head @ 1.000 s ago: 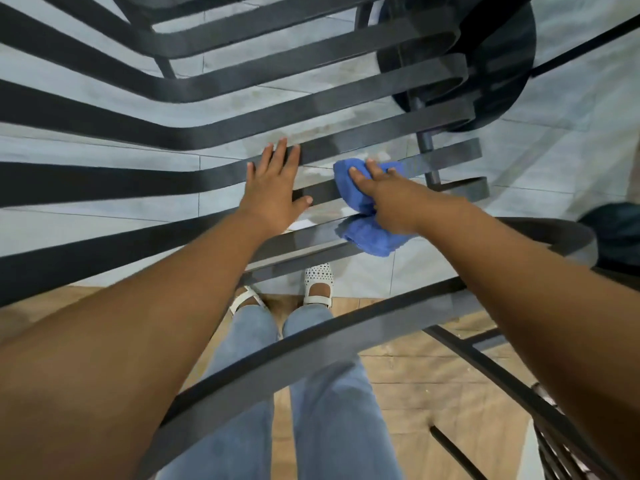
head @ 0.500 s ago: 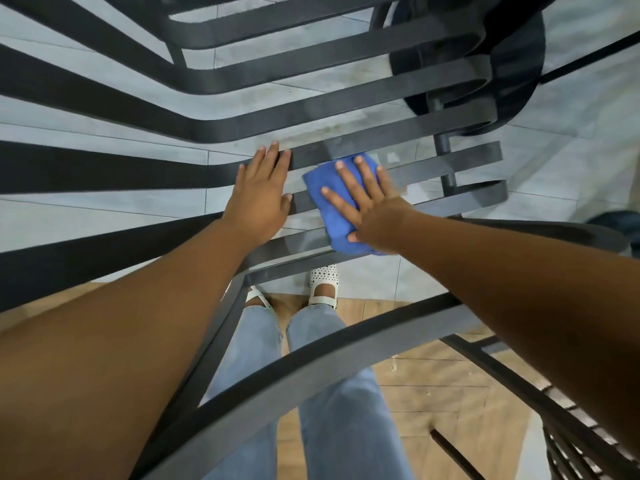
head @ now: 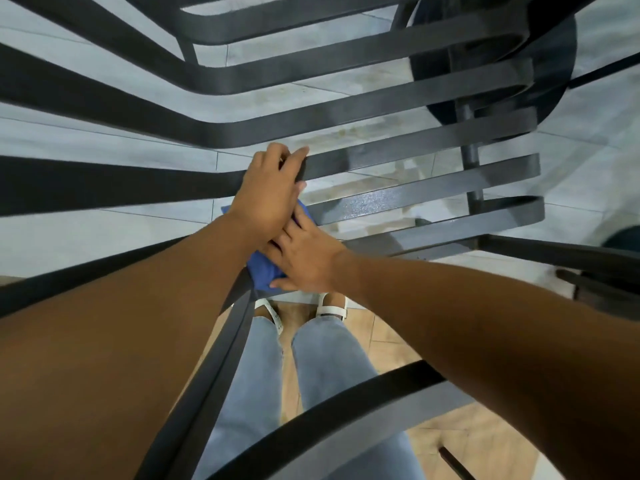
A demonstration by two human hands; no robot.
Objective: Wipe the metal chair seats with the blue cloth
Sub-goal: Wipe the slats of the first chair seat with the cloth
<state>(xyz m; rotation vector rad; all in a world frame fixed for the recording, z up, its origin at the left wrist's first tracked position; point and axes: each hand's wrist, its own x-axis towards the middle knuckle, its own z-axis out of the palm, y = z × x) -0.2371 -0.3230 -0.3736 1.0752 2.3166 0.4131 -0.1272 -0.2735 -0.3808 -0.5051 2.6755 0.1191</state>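
Observation:
The metal chair seat is made of dark grey slats point(head: 415, 199) and I look down through them at the floor. My left hand point(head: 268, 192) lies on a slat at mid-frame, its fingers and thumb curled round the slat's edge. The blue cloth point(head: 264, 271) lies on the near slats, mostly covered, with one corner showing by my left thumb. My right hand point(head: 306, 259) presses flat on the cloth, and its fingertips are tucked under my left hand.
The curved chair frame bar point(head: 329, 410) crosses in front of my legs, and another bar point(head: 207, 375) runs down on the left. A round black table base point(head: 540, 64) stands on the grey tiles at the upper right. More dark metal framing point(head: 588, 289) sits at the right edge.
My right hand has slid the cloth to the left along the slats until it lies under my left hand. My left hand's fingers have curled onto the slat.

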